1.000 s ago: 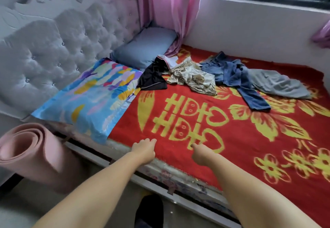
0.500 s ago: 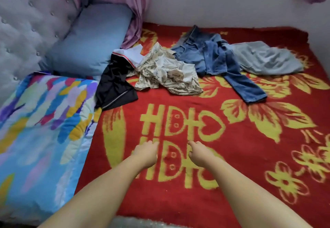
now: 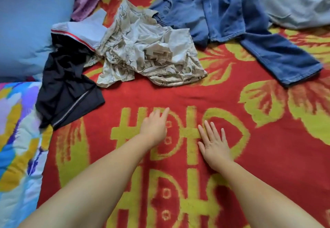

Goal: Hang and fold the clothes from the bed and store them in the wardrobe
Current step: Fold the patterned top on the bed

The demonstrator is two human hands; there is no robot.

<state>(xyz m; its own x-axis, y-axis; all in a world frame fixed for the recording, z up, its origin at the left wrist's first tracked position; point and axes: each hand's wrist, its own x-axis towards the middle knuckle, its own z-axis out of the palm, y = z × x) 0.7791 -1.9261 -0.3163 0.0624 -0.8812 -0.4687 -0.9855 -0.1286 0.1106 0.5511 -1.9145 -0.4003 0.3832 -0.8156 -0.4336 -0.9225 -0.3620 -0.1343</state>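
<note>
Both hands empty, fingers straight: left hand [image 3: 155, 126] and right hand [image 3: 214, 143] lie side by side on the red blanket [image 3: 250, 156], over its yellow double-happiness characters. Beyond them: black garment [image 3: 66, 88], cream printed shirt [image 3: 142, 52], jeans [image 3: 232, 18], grey garment [image 3: 294, 0].

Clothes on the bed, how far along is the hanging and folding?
Nothing looks done. The black garment, cream printed shirt, jeans and grey garment lie crumpled on the red blanket. Both hands, left and right, are empty. All remains.
</note>
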